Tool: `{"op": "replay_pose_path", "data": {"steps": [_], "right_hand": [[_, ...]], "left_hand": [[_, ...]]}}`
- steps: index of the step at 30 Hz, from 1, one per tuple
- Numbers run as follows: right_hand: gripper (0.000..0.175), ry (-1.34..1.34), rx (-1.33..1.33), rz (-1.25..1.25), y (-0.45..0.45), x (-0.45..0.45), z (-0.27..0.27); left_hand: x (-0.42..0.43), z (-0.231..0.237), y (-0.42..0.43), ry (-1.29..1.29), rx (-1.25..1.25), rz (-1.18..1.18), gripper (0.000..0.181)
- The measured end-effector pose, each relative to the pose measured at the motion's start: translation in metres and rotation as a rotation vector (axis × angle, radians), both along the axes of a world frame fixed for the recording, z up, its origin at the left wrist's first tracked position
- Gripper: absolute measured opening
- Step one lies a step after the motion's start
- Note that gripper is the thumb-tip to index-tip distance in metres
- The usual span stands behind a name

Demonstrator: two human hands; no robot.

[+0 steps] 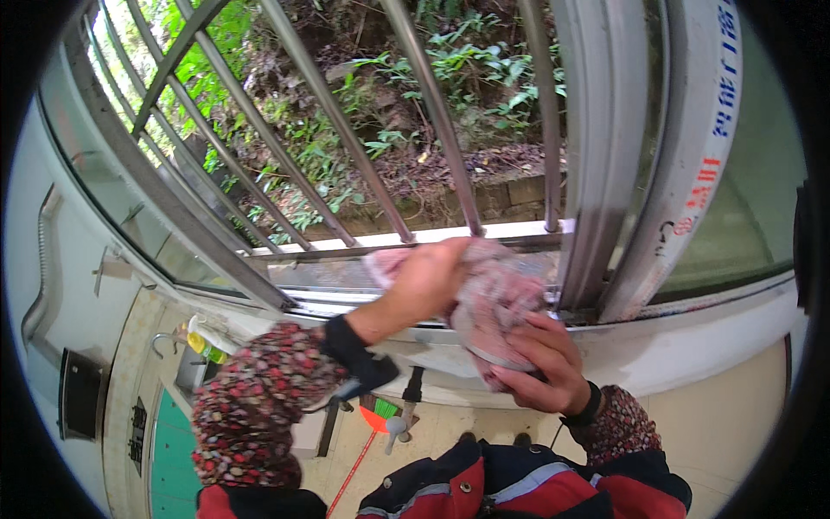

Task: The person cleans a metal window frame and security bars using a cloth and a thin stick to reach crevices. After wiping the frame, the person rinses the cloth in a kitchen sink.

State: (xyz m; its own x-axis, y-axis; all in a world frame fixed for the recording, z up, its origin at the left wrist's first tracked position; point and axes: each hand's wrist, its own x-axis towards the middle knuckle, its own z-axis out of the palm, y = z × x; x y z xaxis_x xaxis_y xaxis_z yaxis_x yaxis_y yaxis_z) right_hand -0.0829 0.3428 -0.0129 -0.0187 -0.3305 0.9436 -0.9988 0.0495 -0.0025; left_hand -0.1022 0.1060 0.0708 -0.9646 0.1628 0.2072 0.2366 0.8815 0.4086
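Note:
A crumpled pink cloth spans both my hands at the sill of an open sliding window. My left hand grips its upper part, close to the bottom rail of the metal window bars. Lower and to the right, my right hand holds the hanging end of the cloth between thumb and fingers. Part of the window track shows left of the cloth; the cloth and my left hand hide the rest.
Window frame posts stand at right, one bearing writing. Below are a broom with a red handle, a green-bristled brush head and a pipe. A yellow-green bottle stands by a sink at left, near a gas hob.

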Motion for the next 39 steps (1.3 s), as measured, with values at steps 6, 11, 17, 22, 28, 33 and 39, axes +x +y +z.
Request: {"op": "replay_pose_path", "data": {"steps": [6,11,17,22,28,33,39], "right_hand": [[0.031,-0.019,0.027,-0.028,0.022,0.012,-0.006],[0.033,-0.006,0.010,0.018,0.018,0.014,-0.005],[0.032,-0.016,-0.004,-0.008,-0.021,0.014,0.011],[0.031,0.008,-0.046,-0.070,-0.055,0.011,0.022],[0.043,-0.207,0.348,-0.141,-0.047,0.018,0.069],[0.044,0.037,0.229,-0.215,-0.071,0.051,0.139],[0.015,0.303,0.721,-0.036,-0.172,0.029,0.205]], "left_hand": [[-0.046,-0.014,0.053,-0.139,0.556,-0.233,0.038],[-0.034,0.030,-0.004,0.426,0.382,-0.221,0.031],[0.030,0.122,-0.111,0.770,-0.326,0.068,0.032],[0.050,0.095,-0.143,0.340,-0.426,0.325,0.026],[0.072,0.024,-0.105,0.168,-0.134,-0.176,0.020],[0.093,0.028,-0.086,0.233,-0.126,-0.251,0.015],[0.122,0.017,-0.096,0.147,-0.073,-0.172,0.043]]}}
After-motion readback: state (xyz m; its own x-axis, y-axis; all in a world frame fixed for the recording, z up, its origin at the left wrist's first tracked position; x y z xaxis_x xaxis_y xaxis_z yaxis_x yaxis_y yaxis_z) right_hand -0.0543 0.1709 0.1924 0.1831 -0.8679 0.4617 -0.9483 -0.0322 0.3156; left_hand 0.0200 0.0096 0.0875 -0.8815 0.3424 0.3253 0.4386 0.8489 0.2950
